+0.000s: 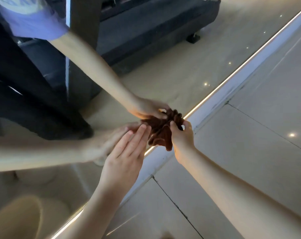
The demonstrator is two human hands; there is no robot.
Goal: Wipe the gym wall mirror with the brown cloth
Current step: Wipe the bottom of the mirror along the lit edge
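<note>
We count one brown cloth point(161, 133), two hands and one wall mirror point(163, 75).

Cloth: dark rust-brown, bunched into deep folds and ridges, with one lobe hanging down. It sits against the mirror's lower edge, where a lit strip point(232, 78) runs beside the white frame point(217, 102).

Right hand point(181, 137): fingers curled around the cloth's right side, gripping it.

Left hand point(127, 152): fingers straight and close together, tips at the cloth's left edge. We cannot tell whether they touch.

The glass doubles both hands and the cloth. Pale floor tiles point(249, 152) lie to the right.
</note>
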